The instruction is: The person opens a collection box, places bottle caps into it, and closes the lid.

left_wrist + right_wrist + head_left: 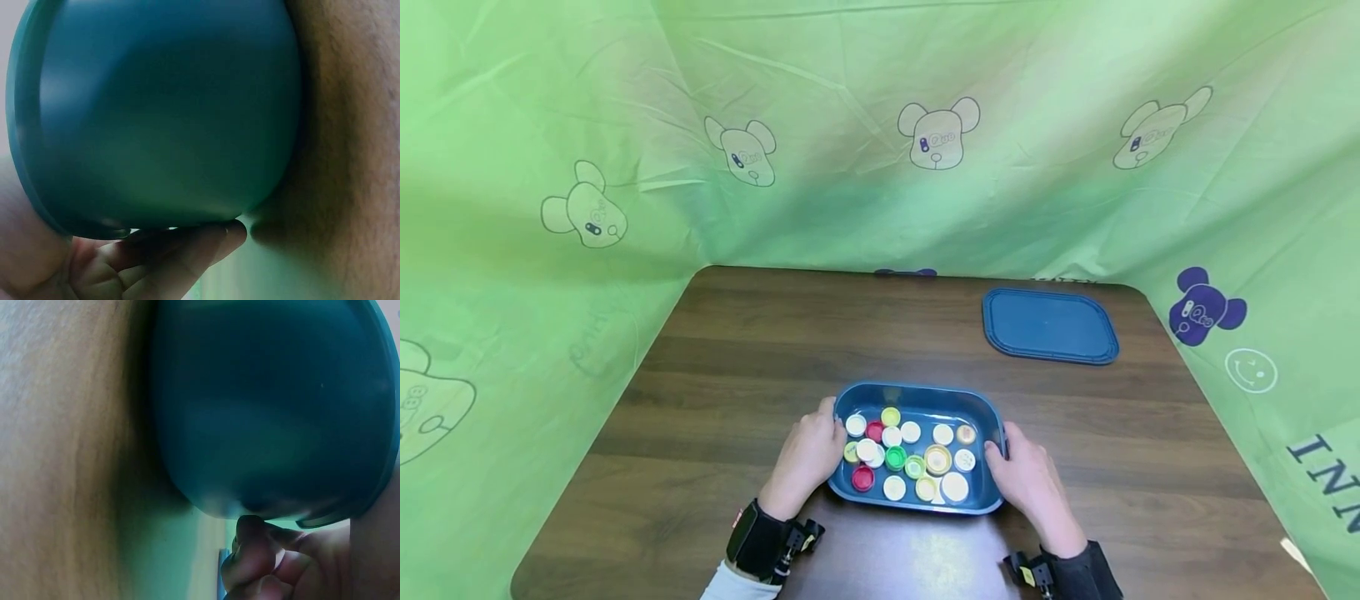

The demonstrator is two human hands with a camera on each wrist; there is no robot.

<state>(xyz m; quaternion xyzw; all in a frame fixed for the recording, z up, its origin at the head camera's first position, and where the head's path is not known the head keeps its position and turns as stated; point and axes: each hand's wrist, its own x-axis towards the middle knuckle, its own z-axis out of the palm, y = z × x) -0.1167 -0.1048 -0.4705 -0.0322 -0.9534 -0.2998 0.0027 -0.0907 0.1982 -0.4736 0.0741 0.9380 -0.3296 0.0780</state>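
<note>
A blue plastic tub (917,390) stands on the brown wooden table (752,350), close to its front edge. Several bottle caps (910,454) in white, yellow, green and red lie inside it. My left hand (811,457) grips the tub's left end, thumb at the rim. My right hand (1028,477) grips the right end the same way. The left wrist view shows the tub wall (162,112) with curled fingers (169,262) against its lower edge. In the right wrist view the tub wall (275,406) fills the frame, with fingers (262,562) curled below it.
A flat blue lid (1049,326) lies at the back right of the table. Green cloth printed with bears (940,133) hangs around the table on the left, back and right. A black wrist strap (760,542) is on each forearm.
</note>
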